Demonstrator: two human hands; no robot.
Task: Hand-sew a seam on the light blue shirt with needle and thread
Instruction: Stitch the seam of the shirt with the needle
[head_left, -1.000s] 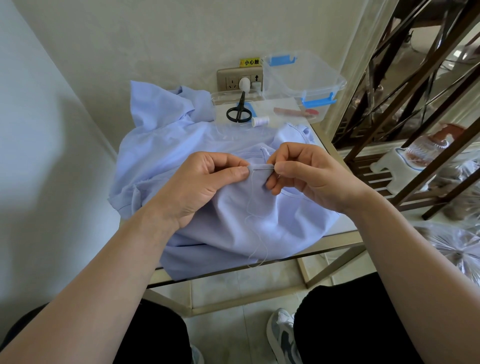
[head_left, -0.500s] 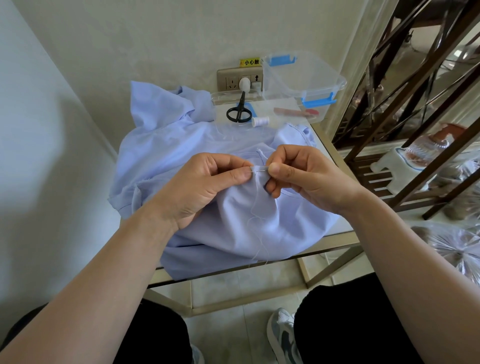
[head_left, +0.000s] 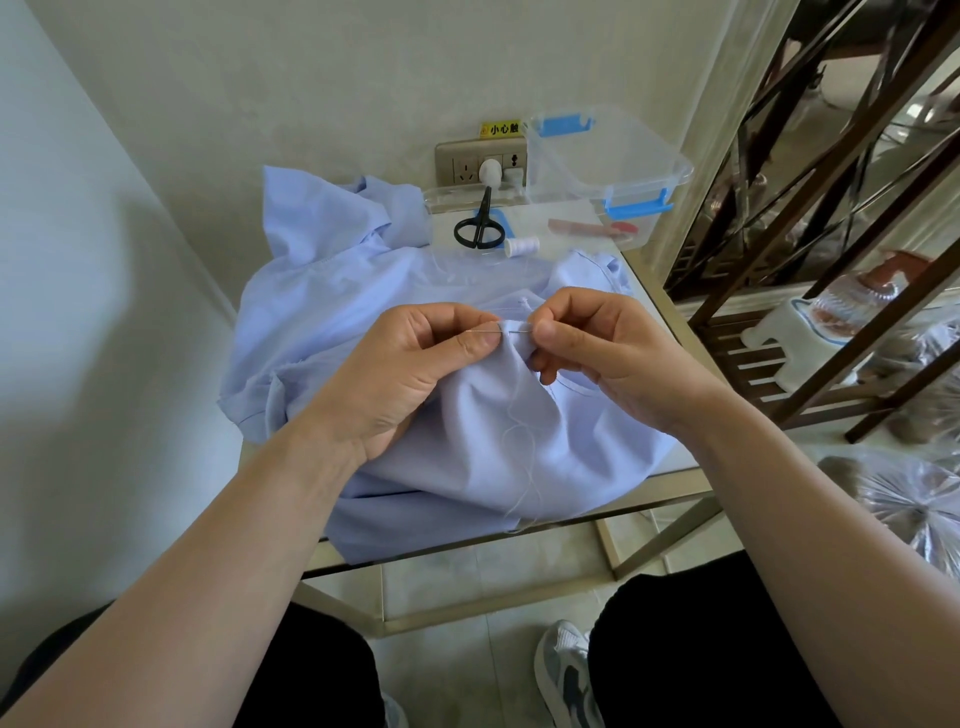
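The light blue shirt (head_left: 363, 306) lies bunched on a small glass-topped table (head_left: 670, 462). My left hand (head_left: 410, 369) pinches a raised fold of the shirt between thumb and forefinger. My right hand (head_left: 608, 353) faces it, fingertips closed on the rear end of a thin steel needle (head_left: 501, 328). The needle lies level and passes through the fold between the two thumbs, its tip showing on the left side. A white thread (head_left: 522, 447) hangs from the fold down over the cloth to the table's front edge.
Black scissors (head_left: 480, 223), a white thread spool (head_left: 522, 245) and a clear plastic box with blue latches (head_left: 608, 166) sit at the back by a wall socket (head_left: 483, 163). A dark metal rack (head_left: 810, 218) stands close on the right. Walls close the left and back.
The needle has gone further left through the fold, so its tip now shows by my left thumb. Both hands have stayed in nearly the same place.
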